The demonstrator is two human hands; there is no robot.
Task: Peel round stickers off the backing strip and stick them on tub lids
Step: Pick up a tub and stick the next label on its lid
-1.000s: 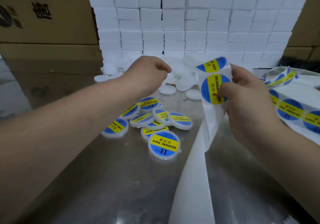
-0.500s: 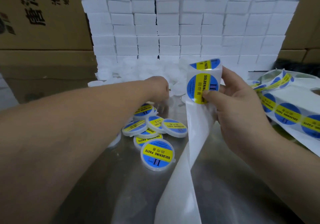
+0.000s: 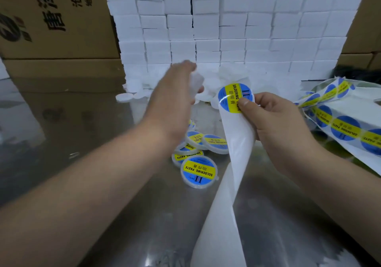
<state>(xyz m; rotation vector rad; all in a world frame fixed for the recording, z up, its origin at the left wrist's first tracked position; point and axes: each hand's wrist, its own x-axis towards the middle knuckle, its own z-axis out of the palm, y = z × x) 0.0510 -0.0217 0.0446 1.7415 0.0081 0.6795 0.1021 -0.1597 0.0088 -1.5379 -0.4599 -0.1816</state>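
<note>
My right hand [image 3: 274, 120] grips the white backing strip [image 3: 231, 173] at its bend, thumb on a blue-and-yellow round sticker [image 3: 232, 97] at the top of the fold. The bare strip hangs down toward me. My left hand [image 3: 175, 95] is raised over the pile and holds a blurred plain white tub [image 3: 195, 83] in its fingers. Several stickered tubs [image 3: 199, 171] lie on the table below my left wrist. Plain white tubs [image 3: 140, 89] are heaped at the foot of the foam wall.
A wall of white foam blocks [image 3: 233, 29] stands behind the pile. Cardboard boxes [image 3: 51, 19] flank it on both sides. More of the strip with stickers [image 3: 346, 126] trails off to the right over a white box. The table [image 3: 82, 112] is shiny metal.
My left hand reached into the heap of plain tubs and has lifted up with one. My right hand has fed the strip on, so one sticker now sits at the fold.
</note>
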